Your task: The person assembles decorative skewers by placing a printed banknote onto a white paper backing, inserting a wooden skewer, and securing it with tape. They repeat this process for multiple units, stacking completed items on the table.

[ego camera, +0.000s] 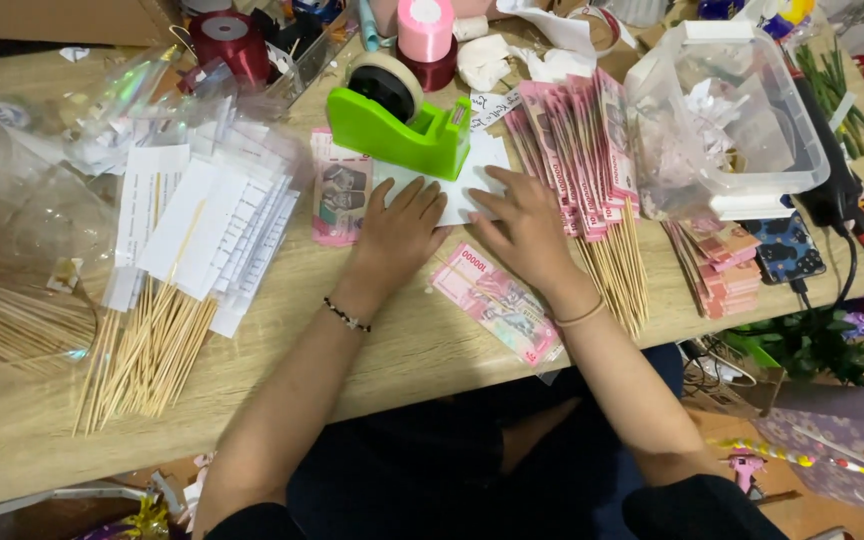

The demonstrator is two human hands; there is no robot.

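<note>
Both my hands are flat on a white sheet just near of the green tape dispenser. To do this well I judge I should keep the sheet pinned with even palm pressure, line the edges up before creasing, and keep my wrists off the loose pink banknote lying near me so it doesn't slide off the table edge.

My left hand is open, fingers stretched and slightly spread, tips on the sheet's near-left edge; it grips nothing, only presses down. It also lies just right of another pink note in a clear sleeve.

My right hand is open too, fingers flat and pointing left across the sheet; it holds nothing. Its back is touching or almost touching the row of pink notes on bamboo sticks to the right; can't tell which.

Left of my hands: white paper slips on skewers. Far right: a clear plastic box.
</note>
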